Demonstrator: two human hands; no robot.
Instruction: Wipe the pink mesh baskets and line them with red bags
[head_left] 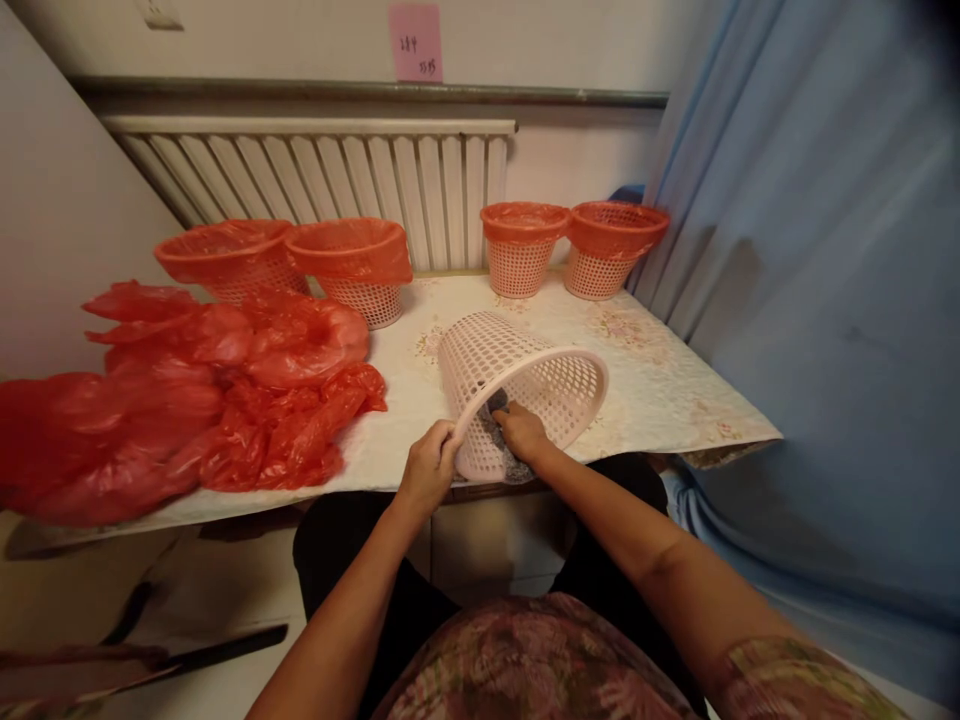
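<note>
A pale pink perforated basket (487, 350) lies on its side at the table's front edge, its round opening turned toward me and to the right. My left hand (429, 465) grips the left part of its rim, fingers closed. Inside the opening, my right hand (523, 432) is closed on a dark grey cloth (516, 467), pressed near the lower left of the inner wall. Part of the cloth hangs out over the rim.
Red plastic bags (172, 400) are heaped on the table's left side. Along the back stand several baskets lined with red bags, among them a left one (375, 300) and a right one (519, 265). A blue curtain (840, 300) hangs at the right, a radiator (330, 180) behind.
</note>
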